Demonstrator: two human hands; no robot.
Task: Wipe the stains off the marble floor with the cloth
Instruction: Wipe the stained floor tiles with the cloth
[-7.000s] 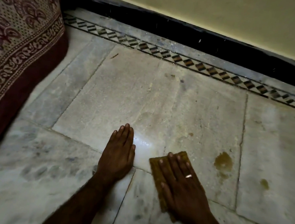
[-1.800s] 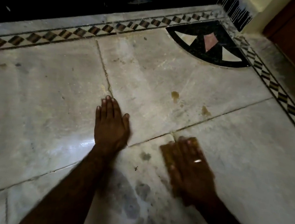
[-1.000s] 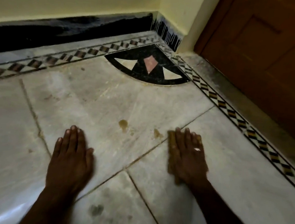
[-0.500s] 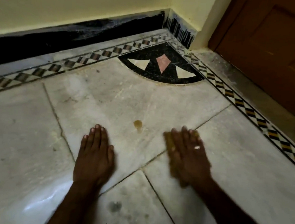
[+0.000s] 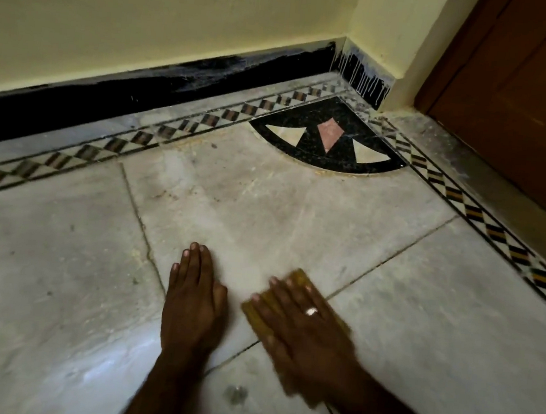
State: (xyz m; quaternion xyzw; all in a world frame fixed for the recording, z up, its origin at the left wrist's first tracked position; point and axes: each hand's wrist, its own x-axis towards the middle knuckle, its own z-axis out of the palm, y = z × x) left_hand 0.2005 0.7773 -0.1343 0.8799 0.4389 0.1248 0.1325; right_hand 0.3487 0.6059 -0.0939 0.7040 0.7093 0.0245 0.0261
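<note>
My right hand (image 5: 303, 331) lies flat with straight fingers on a mustard-yellow cloth (image 5: 298, 280), pressing it onto the pale marble floor (image 5: 265, 206) where two slabs meet. Only the cloth's far corner and left edge show past the fingers, and the hand is blurred by motion. My left hand (image 5: 192, 299) rests flat on the floor just to the left, fingers straight and together, holding nothing. No brown stain shows on the slab ahead of the hands. A small grey smudge (image 5: 235, 395) sits on the near slab between my forearms.
A black skirting (image 5: 143, 86) runs under the yellow wall. A diamond-patterned border strip (image 5: 145, 136) follows it and turns along the right side. A black fan-shaped inlay (image 5: 328, 142) fills the corner. A brown wooden door (image 5: 522, 96) stands at the right.
My right hand has slid the cloth left and nearer, over the spot where the brown stain was; that stain no longer shows. My left hand stays planted on the floor.
</note>
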